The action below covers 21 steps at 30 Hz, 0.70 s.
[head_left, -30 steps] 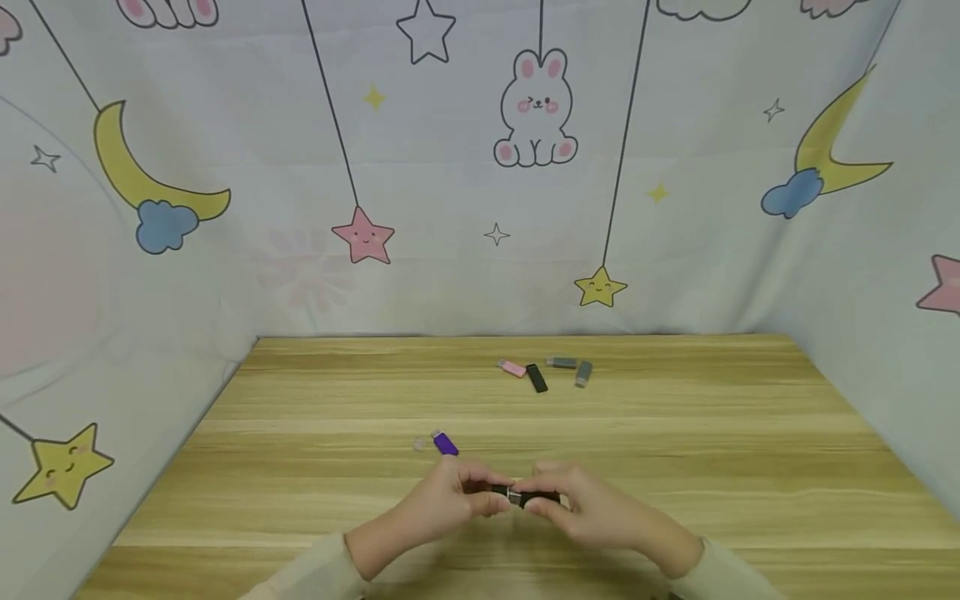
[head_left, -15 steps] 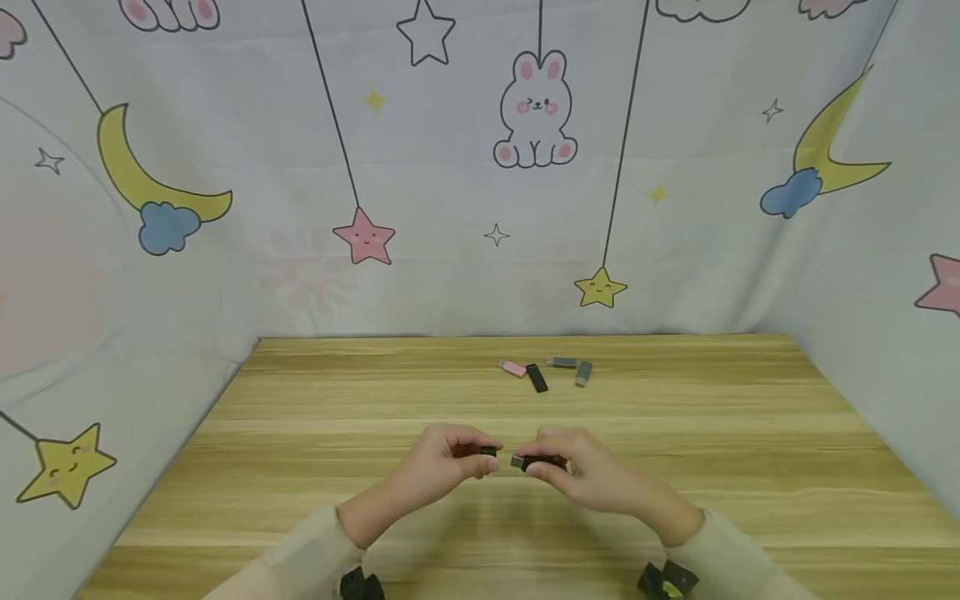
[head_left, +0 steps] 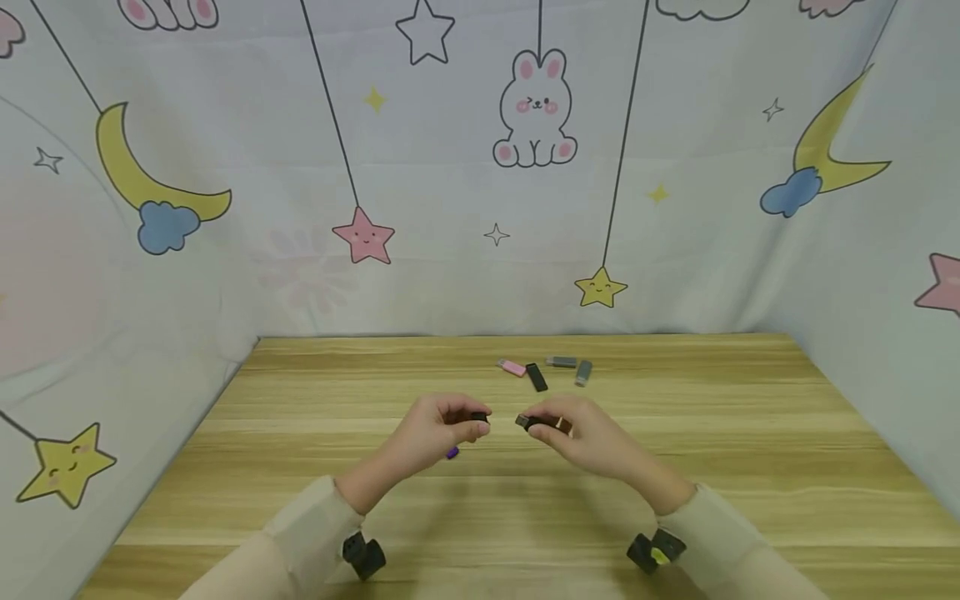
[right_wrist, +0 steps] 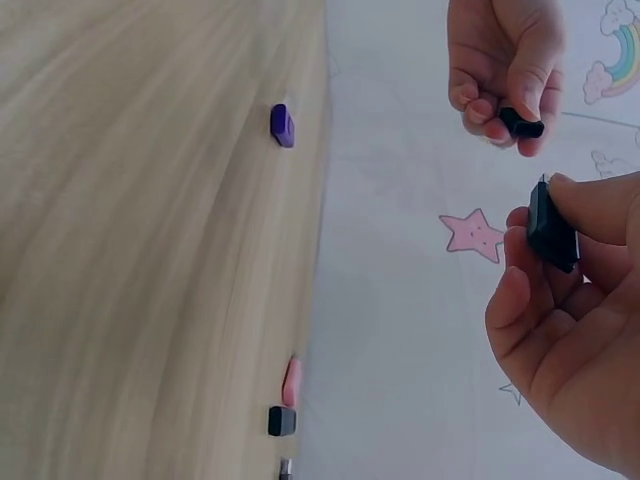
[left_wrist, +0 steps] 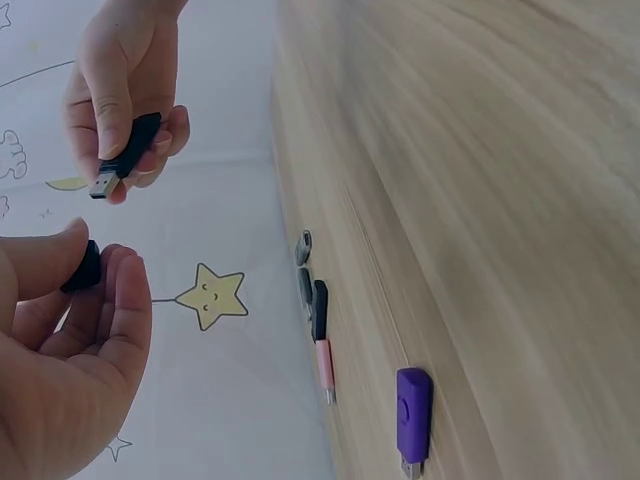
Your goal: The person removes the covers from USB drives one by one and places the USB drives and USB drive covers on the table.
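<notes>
Head view, left hand (head_left: 442, 429) pinching a black cap (head_left: 479, 417), right hand (head_left: 592, 437) gripping a black USB stick (head_left: 533, 422) above the table (head_left: 712, 408), left wrist view, purple stick (left_wrist: 412, 415) (metal plug (left_wrist: 410, 468) showing) lying flat, right wrist view, cap and USB stick apart.

Booth-like indoor setting, wood-grain bench (head_left: 517, 525), pale cloth (head_left: 442, 192) behind back corners and along both sides, nursery-style bunny (head_left: 536, 108), moons (head_left: 114, 158), stars (head_left: 364, 240) printed on it
</notes>
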Available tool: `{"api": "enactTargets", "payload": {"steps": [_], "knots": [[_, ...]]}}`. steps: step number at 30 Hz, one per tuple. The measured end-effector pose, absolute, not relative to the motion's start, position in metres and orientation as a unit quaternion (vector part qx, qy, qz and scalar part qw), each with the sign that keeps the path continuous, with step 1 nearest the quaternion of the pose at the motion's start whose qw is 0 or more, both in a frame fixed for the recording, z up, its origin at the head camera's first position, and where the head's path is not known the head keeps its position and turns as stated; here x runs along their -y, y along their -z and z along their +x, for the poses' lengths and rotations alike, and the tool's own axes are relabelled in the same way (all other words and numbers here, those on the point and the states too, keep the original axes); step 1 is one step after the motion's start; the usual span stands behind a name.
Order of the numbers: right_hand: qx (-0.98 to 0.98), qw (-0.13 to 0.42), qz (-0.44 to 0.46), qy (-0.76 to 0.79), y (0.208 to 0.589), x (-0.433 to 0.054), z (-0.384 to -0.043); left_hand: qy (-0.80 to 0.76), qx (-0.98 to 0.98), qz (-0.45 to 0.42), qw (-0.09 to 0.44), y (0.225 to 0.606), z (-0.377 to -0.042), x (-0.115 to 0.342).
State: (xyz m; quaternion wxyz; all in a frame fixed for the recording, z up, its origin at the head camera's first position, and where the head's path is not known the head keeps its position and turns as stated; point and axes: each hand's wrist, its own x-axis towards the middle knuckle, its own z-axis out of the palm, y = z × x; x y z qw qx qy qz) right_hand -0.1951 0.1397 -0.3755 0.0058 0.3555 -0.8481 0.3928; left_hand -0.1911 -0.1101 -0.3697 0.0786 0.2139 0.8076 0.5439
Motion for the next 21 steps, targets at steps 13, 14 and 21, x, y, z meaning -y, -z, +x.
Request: {"api": "enactTargets", "payload": {"steps": [13, 14, 21], "knots": [[0.845, 0.004, 0.32, -0.429, 0.375, -0.133, -0.215, -0.537, -0.821, 0.181, 0.07, 0.369, -0.208, 0.107], [0.843, -0.002, 0.315, -0.436, 0.376, -0.132, -0.215, -0.536, -0.822, 0.179, 0.069, 0.369, -0.209, 0.106], [0.848, -0.007, 0.283, -0.449, 0.38, -0.129, -0.222, -0.529, -0.83, 0.162, 0.066, 0.371, -0.216, 0.104]]}}
